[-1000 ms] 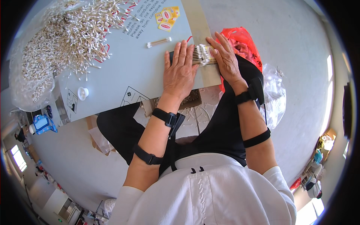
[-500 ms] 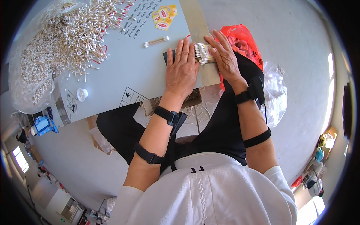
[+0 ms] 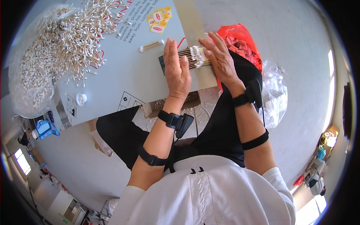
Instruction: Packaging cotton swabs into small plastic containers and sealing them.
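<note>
A row of cotton swabs [image 3: 193,57] with wooden stems lies side by side on a dark holder at the near right edge of a pale grey board [image 3: 123,71]. My left hand [image 3: 176,71] lies flat with straight fingers against the left ends of the swabs. My right hand [image 3: 217,56] presses its fingers on their white right tips. A big heap of loose cotton swabs [image 3: 63,41] covers the far left of the board. A few loose swabs [image 3: 151,45] lie just beyond my left hand.
A red plastic bag [image 3: 242,41] and a clear plastic bag [image 3: 275,93] sit on the floor to my right. A small white cap [image 3: 81,99] lies near the board's front edge. A blue object [image 3: 45,128] stands on the floor at the left.
Both hands have stayed on the row of swabs. The fingers of my left hand have drawn slightly closer to the swab ends.
</note>
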### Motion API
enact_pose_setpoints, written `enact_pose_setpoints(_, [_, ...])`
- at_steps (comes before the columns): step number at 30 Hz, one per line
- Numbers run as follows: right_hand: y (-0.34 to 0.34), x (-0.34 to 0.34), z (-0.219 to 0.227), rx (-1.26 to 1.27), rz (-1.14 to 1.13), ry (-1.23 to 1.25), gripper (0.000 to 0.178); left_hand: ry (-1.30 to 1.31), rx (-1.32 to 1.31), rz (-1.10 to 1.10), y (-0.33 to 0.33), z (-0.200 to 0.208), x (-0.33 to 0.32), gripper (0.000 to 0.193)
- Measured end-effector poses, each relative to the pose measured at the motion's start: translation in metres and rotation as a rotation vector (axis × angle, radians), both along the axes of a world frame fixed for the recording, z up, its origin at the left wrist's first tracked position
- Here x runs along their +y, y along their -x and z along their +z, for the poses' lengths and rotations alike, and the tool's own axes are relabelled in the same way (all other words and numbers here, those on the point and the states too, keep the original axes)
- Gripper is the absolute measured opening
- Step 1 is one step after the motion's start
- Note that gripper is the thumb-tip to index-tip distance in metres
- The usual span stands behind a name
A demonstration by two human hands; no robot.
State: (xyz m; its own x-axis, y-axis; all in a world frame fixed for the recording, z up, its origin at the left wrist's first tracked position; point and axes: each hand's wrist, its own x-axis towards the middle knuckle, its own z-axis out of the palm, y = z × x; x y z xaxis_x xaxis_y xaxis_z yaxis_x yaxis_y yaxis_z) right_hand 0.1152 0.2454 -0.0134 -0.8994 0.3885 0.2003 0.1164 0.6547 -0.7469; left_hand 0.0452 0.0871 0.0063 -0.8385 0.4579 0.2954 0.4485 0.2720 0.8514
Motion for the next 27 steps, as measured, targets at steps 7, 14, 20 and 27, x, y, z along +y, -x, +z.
enact_pose_setpoints(7, [-0.002,0.000,0.000,0.017,0.001,0.043,0.035,0.001,0.008,0.024,-0.005,-0.002,0.012,0.044])
enact_pose_setpoints(14, [-0.002,0.000,0.001,0.048,0.020,0.084,0.032,-0.057,-0.020,-0.029,-0.006,-0.002,0.014,0.039])
enact_pose_setpoints(20, [-0.002,0.001,-0.001,0.045,0.011,0.074,0.032,0.096,0.212,-0.019,-0.002,0.006,-0.006,0.030])
enact_pose_setpoints(27, [-0.002,0.000,-0.002,0.046,0.005,0.064,0.033,0.379,0.392,-0.099,-0.005,0.015,-0.020,0.022])
